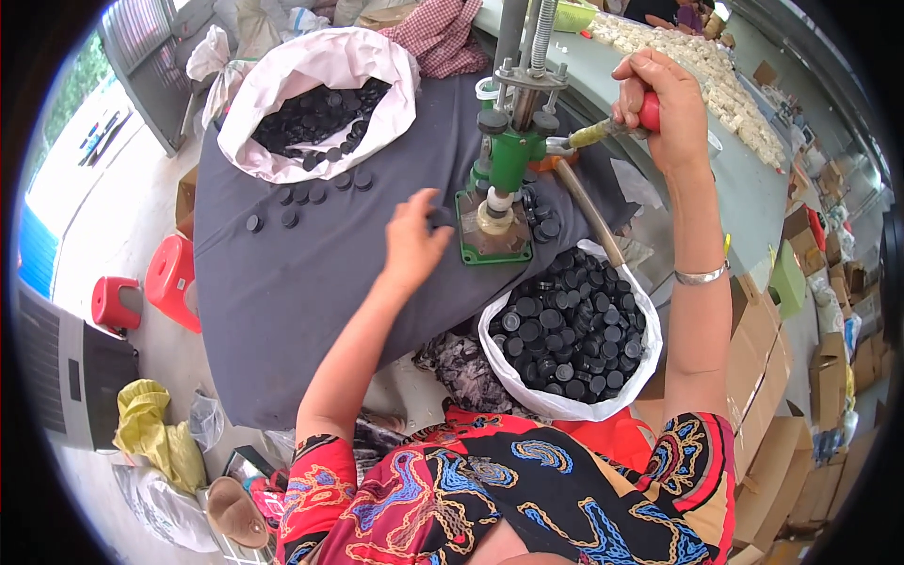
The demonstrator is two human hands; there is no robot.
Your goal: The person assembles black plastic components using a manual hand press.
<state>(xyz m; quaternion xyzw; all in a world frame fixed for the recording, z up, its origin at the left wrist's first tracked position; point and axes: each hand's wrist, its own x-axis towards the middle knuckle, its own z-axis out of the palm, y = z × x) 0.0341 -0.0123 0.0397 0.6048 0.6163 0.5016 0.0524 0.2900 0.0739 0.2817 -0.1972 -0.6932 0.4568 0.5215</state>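
Note:
A green hand press stands on the cloth-covered table, a pale round fitting on its base plate. My right hand is raised at the right, its fingers wrapped round the press lever near a red knob. Just left of the base plate, my left hand has a black cap between thumb and fingers. Several loose black caps lie at the left, in front of a white sack of black pieces. Another white sack, full of black caps, is at my near right.
More caps sit against the right of the press, by a wooden handle. Behind, many cream pieces cover a pale table. Red stools stand on the floor at the left; cardboard boxes stand at the right.

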